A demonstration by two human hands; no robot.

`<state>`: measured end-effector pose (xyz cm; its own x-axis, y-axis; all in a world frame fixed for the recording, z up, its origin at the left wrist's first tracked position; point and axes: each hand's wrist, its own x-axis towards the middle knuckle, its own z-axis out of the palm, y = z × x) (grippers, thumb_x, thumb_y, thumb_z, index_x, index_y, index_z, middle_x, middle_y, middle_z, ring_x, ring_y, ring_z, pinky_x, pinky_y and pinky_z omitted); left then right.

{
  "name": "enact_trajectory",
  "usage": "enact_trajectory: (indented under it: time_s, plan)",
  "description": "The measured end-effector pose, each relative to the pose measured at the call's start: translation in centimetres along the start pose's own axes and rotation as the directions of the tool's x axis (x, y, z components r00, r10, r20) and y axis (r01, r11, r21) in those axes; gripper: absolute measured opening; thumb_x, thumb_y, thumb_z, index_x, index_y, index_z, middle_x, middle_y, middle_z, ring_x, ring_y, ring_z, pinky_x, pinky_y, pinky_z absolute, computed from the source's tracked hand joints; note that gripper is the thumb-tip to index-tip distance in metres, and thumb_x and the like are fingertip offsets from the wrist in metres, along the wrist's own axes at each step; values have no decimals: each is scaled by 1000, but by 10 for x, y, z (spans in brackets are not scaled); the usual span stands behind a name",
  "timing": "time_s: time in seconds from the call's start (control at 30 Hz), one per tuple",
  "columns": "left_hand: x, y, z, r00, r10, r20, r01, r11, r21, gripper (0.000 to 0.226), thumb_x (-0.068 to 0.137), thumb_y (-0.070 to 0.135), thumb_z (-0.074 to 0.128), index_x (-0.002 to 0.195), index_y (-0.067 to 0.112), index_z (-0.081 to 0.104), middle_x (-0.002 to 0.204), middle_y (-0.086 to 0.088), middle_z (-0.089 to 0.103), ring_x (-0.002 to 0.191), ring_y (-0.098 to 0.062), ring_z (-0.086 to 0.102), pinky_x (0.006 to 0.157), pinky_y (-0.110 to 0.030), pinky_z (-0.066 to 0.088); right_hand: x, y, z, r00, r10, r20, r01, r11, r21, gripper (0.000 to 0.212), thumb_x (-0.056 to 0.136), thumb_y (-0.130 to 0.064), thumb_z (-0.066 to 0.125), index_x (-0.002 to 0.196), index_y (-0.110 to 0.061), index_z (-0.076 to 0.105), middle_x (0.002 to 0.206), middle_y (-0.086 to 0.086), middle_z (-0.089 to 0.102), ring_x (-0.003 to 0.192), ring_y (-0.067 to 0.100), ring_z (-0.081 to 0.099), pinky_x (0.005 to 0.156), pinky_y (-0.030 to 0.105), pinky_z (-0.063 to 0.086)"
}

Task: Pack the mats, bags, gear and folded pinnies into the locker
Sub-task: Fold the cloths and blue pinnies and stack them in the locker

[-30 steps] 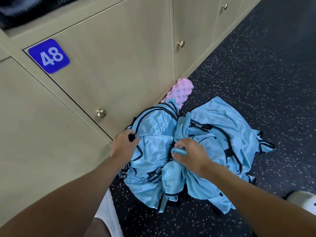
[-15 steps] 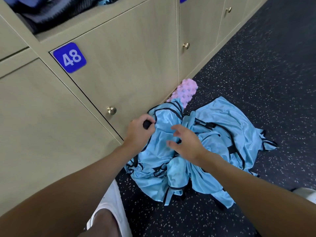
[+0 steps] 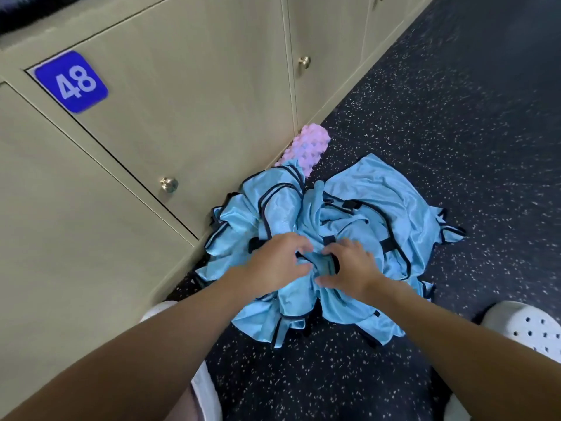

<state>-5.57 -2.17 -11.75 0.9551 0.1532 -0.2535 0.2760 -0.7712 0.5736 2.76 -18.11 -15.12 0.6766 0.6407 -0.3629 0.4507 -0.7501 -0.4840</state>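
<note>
Left hand (image 3: 277, 264), right hand (image 3: 352, 268) grip pinnies (image 3: 382, 202); pink roller (image 3: 309, 147) beyond, by lockers (image 3: 197, 92)

Pinnies (image 3: 364, 208) shiny cloth; roller (image 3: 306, 147) knobbly foam; floor (image 3: 455, 132) matt, speckled.

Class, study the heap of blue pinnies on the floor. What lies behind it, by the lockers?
A pink knobbly foam roller lies behind the blue pinnies, along the foot of the lockers. Its near end is covered by the heap, so its full length cannot be seen.

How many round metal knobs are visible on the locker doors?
2 knobs: one on door 48, one on the next door. A third may be cropped at top.
</note>
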Motion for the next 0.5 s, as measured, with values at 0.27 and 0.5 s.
enact_trajectory:
  time_s: [0.27,0.5]
  plan:
    - [6,-20,35,999,-33,30,35,998,-51,57,87,30,76,138,18,55,133,8,49,119,-11,51,106,-30,41,-9,23,11,990,-18,-141,32,995,91,8,90,-17,59,92,-10,62,82,3,58,83,27,58,68,31,36]
    - [19,13,12,990,-1,-143,-20,988,-151,3,89,13,71,86,13,70,87,10,59,87,-10,58,79,-22,39,-8,7,-50,933,65,-354,92,908,410,18,95,-13,56,83,0,52,62,1,43,56,14,37,47,22,28]
